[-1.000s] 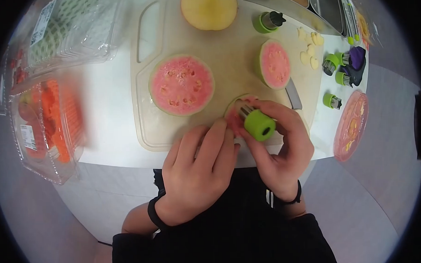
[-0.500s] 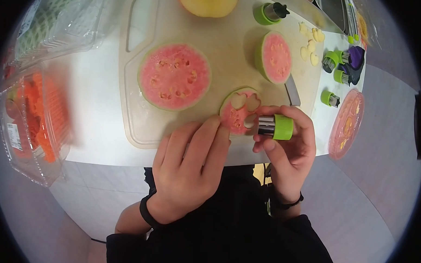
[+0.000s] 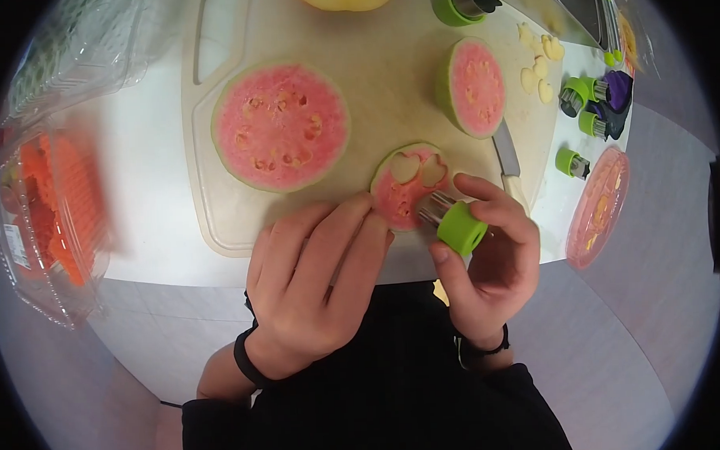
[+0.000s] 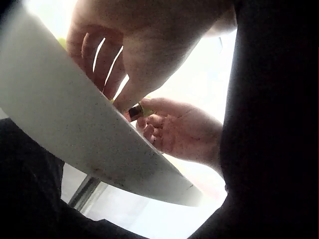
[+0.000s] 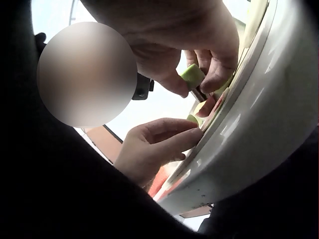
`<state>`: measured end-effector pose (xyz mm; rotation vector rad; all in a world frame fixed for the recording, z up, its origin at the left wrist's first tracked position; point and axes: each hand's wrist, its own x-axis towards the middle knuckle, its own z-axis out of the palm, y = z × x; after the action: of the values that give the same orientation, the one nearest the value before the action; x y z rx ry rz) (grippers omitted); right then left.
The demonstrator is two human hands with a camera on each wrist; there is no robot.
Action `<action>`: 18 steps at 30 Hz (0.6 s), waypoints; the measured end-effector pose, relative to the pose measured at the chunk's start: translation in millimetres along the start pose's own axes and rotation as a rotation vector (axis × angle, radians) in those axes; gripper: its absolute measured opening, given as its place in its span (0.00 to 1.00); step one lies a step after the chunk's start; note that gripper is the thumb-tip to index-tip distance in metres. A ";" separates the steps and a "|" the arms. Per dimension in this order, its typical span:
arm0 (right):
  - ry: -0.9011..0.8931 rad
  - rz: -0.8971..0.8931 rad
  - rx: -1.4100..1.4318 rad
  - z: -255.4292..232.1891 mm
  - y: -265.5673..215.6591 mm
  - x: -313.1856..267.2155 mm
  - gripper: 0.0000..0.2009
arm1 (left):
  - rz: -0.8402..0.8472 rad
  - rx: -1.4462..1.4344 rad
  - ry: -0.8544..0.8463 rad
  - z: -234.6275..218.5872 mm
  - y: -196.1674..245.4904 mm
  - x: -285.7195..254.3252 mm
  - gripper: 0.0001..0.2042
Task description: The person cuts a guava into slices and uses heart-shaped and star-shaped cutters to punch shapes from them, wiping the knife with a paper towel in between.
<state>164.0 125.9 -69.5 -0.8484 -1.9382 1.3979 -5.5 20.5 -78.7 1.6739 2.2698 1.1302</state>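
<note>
A round guava slice point(image 3: 399, 200) with pink flesh and a green rim lies on the cutting board point(image 3: 359, 213), near its front edge. Two cut-out holes show in its upper part. My left hand point(image 3: 314, 274) rests at the slice's left edge with fingers nearly straight, fingertips touching the rim. Between thumb and fingers, my right hand point(image 3: 496, 260) grips a small cutter point(image 3: 462, 228) with a green cap and metal tube. The tube tilts with its end over the slice's lower right. In the right wrist view, the cutter point(image 5: 193, 77) stands close above the slice.
A large guava half point(image 3: 281, 126) and a smaller piece point(image 3: 476, 86) lie on the board, beside a knife point(image 3: 507, 156). Several green-capped cutters point(image 3: 568, 162) stand to the right, near a pink dish point(image 3: 599, 209). Clear plastic boxes point(image 3: 54, 212) are at left.
The cutter came up off the slice, baring holes in it, turned sideways, then tilted back over the slice's lower right. My left hand stays at the rim. The head view has shifted.
</note>
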 end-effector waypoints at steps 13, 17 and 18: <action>-0.009 -0.059 -0.134 7.9 0.2 -12.1 0.30 | -0.009 -0.082 0.027 2.0 -7.0 -2.0 0.18; -0.091 -0.087 -0.238 7.0 -3.7 -8.4 0.31 | 0.002 -0.086 0.019 -0.2 -8.5 -1.9 0.18; -0.105 -0.095 -0.252 7.5 -3.5 -7.5 0.31 | 0.003 -0.084 0.017 -1.0 -8.8 -2.0 0.18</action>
<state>162.3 114.8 -68.9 -0.7972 -2.2382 1.1803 -12.1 17.2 -84.0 1.6431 2.1974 1.2277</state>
